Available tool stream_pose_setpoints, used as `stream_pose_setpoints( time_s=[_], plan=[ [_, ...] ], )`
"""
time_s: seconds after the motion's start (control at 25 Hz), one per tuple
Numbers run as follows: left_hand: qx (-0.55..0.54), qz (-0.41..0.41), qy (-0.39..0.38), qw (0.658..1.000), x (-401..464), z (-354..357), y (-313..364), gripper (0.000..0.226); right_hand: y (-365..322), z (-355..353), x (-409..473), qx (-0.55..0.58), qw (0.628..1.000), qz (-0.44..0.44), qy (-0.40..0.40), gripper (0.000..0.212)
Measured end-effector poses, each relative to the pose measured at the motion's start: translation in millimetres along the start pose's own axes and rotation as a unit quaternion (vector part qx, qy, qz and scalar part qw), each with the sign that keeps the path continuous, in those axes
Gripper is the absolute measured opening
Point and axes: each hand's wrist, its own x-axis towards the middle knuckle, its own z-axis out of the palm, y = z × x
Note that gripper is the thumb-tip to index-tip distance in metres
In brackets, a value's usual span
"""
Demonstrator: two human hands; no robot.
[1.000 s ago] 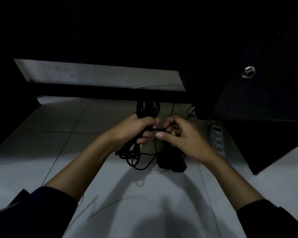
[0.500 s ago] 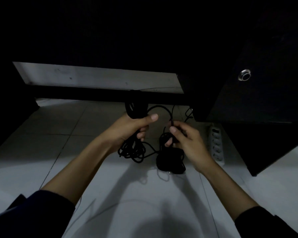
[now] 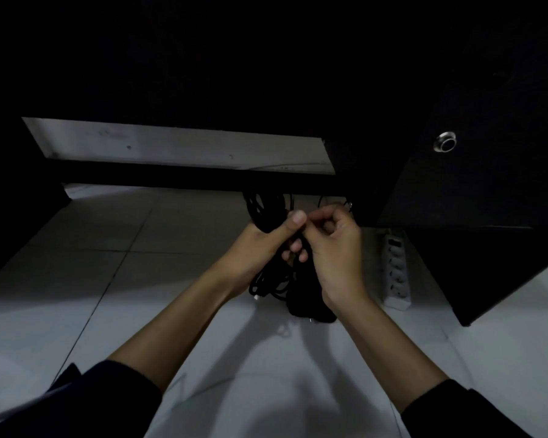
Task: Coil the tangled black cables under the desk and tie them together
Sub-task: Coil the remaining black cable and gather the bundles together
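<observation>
Sleeves: our dark sleeves [image 3: 117, 403] at the bottom edge, forearms bare above the tiled floor [image 3: 76, 279].
Adapter: a black lump [image 3: 307, 306] lies on the floor just below our right wrist.
Left hand: our left hand [image 3: 263, 245] grips the bundle of black cables [image 3: 264, 210], thumb across it; loops hang beneath.
Right hand: our right hand [image 3: 336, 245] touches the left, fingers curled, pinching a thin strand.
Power strip: white [image 3: 397, 276], right of the hands.
Desk: dark panel [image 3: 475, 184] with a metal lock [image 3: 445, 142], behind.
</observation>
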Motion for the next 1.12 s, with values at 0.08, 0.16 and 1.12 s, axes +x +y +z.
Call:
stream_pose_setpoints(
  time_s=[0.08, 0.16, 1.12],
  plan=[
    [-0.014, -0.001, 0.006, 1.000, 0, 6, 3, 0.039, 1, 0, -3, 0.005, 1.000, 0.004, 0.000, 0.017],
    [-0.041, -0.006, 0.009, 0.999, 1, 9, 6, 0.034, 1, 0, -5, 0.017, 1.000, 0.020, 0.005, 0.017],
    [-0.037, -0.034, 0.065, 0.997, 5, 15, 8, 0.020, -6, -8, -4, 0.075, 0.992, 0.072, -0.067, 0.029]
  ],
)
